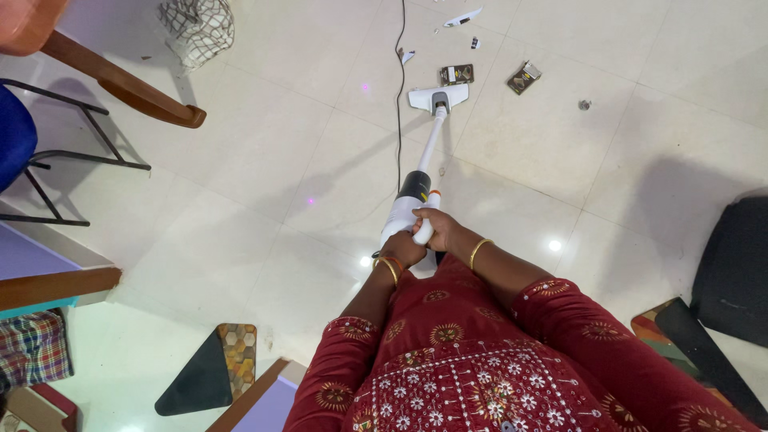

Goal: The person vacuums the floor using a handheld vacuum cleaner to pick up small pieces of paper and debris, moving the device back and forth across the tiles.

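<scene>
Both hands clasp the upper handle of a stick vacuum [416, 204]: the left hand [402, 250] closed low on it, the right hand [436, 230] closed above. Its rigid white tube slants down to the floor head [438, 98] on the tiled floor [264, 160]. It is probably top-heavy but light, best held at the handle. The cord [398, 120] trails beside it; small packets [457, 75] lie just beyond the head. A chair [48, 160] stands well left, with open floor between.

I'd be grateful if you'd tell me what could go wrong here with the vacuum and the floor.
The black cord trails beside the vacuum head, so it might get run over or snag. The flat packets ahead may clog the head. Both hands, left hand and right hand, grip the handle, leaving none free.
</scene>
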